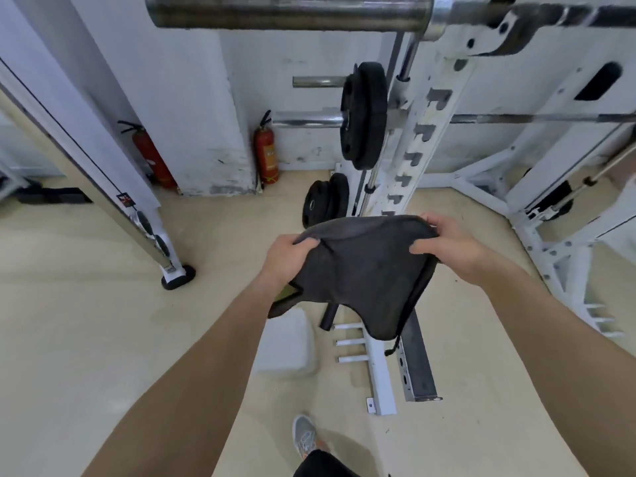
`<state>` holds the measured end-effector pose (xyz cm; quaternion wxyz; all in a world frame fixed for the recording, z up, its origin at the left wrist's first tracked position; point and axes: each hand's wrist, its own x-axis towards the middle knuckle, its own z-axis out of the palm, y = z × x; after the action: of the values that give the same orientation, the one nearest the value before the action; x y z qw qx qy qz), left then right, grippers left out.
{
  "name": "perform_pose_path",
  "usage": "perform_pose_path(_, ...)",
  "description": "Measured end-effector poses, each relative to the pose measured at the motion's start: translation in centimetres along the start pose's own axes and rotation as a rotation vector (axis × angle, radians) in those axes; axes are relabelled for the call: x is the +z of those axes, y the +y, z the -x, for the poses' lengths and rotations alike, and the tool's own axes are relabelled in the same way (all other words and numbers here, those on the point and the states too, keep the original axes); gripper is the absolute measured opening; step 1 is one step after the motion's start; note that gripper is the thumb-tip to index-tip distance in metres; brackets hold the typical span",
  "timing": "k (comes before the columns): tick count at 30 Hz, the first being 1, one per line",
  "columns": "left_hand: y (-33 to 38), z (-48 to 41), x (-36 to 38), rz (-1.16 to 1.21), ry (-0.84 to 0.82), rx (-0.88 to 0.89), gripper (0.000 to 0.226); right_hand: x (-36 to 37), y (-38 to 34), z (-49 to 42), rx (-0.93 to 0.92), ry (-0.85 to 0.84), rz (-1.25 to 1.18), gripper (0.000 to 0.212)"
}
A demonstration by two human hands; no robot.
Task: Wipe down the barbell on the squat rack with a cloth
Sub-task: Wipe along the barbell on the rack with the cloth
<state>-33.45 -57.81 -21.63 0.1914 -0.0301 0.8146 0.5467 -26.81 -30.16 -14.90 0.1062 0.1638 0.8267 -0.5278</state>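
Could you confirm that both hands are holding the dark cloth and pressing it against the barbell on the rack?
Not quite. The left hand and right hand do hold the dark cloth, but it is not pressed against the barbell. The head view shows the cloth held well below the bar, not touching it.

Two red fire extinguishers stand on the pale beige floor (103,321), one (265,151) against the scuffed white pillar (206,98), the other (151,156) to its left. A black round weight plate (363,115) hangs on a chrome peg; more black plates (325,201) lean below. A white blocky container (287,342) sits near a grey sports shoe (304,437).
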Motion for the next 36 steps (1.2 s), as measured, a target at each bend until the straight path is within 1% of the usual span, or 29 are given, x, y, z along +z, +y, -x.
perform_pose_path(3,5.9,1.6,2.5,0.098,-0.036,0.079,0.019,-3.4,3.9,2.5,0.117,0.017,0.199,0.029)
perform_pose_path(5,9.7,2.9,4.9,0.088,-0.091,0.153,0.017,-5.1,6.8,4.2,0.177,0.047,0.289,0.030)
perform_pose_path(6,11.5,3.7,6.4,0.082,-0.112,0.196,0.017,-5.9,8.4,5.0,0.186,0.072,0.317,0.026)
perform_pose_path(8,14.8,5.6,9.8,0.100,-0.157,0.243,0.017,-7.4,11.0,6.9,0.185,0.141,0.345,0.008)
perform_pose_path(9,16.3,6.6,11.7,0.117,-0.188,0.256,0.017,-8.1,12.0,8.0,0.192,0.179,0.336,0.006)
perform_pose_path(11,19.2,8.8,15.5,0.130,-0.246,0.274,0.016,-9.7,14.2,10.1,0.229,0.224,0.264,0.018)
perform_pose_path(13,21.7,11.0,19.5,0.179,-0.277,0.281,0.015,-11.7,16.7,12.5,0.264,0.246,0.170,0.025)
perform_pose_path(16,24.8,13.6,25.1,0.292,-0.271,0.255,0.012,-15.2,21.2,16.3,0.306,0.240,0.035,0.038)
perform_pose_path(18,26.5,14.7,28.1,0.294,-0.254,0.248,0.013,-18.0,22.7,19.2,0.314,0.285,-0.101,0.039)
perform_pose_path(23,29.7,15.7,32.5,0.283,-0.205,0.176,0.029,-25.9,22.7,22.5,0.260,0.526,-0.538,0.029)
perform_pose_path(25,30.7,15.5,33.6,0.255,-0.171,0.165,0.025,-29.1,21.8,22.1,0.237,0.620,-0.652,0.026)
perform_pose_path(27,31.7,14.9,34.5,0.214,-0.148,0.158,0.023,-32.2,20.7,21.3,0.219,0.703,-0.733,0.031)
perform_pose_path(30,33.2,13.6,35.7,0.131,-0.103,0.161,0.023,-36.6,18.5,19.7,0.161,0.788,-0.757,0.032)
perform_pose_path(33,34.9,11.3,36.5,0.108,-0.041,0.175,0.018,-40.3,16.7,17.7,0.070,0.832,-0.665,0.021)
perform_pose_path(36,36.9,8.1,36.9,0.111,-0.008,0.187,0.024,-43.8,15.1,14.3,0.006,0.830,-0.609,0.011)
